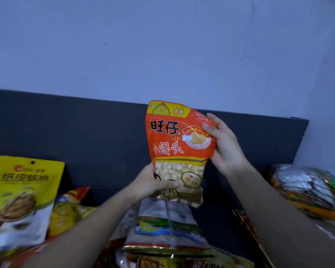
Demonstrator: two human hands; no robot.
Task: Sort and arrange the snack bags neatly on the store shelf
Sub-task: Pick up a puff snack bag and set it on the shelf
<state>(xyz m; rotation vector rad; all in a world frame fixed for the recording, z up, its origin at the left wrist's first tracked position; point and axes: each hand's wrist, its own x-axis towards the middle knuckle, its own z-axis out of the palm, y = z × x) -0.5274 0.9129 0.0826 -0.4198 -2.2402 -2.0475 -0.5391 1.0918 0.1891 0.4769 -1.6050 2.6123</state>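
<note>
Snack bags (168, 227) lay mostly jumbled on the shelf (85, 136); left hand (153, 184) and right hand (223, 146) gripped an orange bag (174, 144), seemingly unplaced; sorting looked barely begun.

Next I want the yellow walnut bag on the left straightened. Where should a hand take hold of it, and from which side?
Probably the flat sealed top strip of the yellow walnut bag, beside its hang hole, coming from above: it stands upright with that edge free, while other bags crowd its lower part.
</note>
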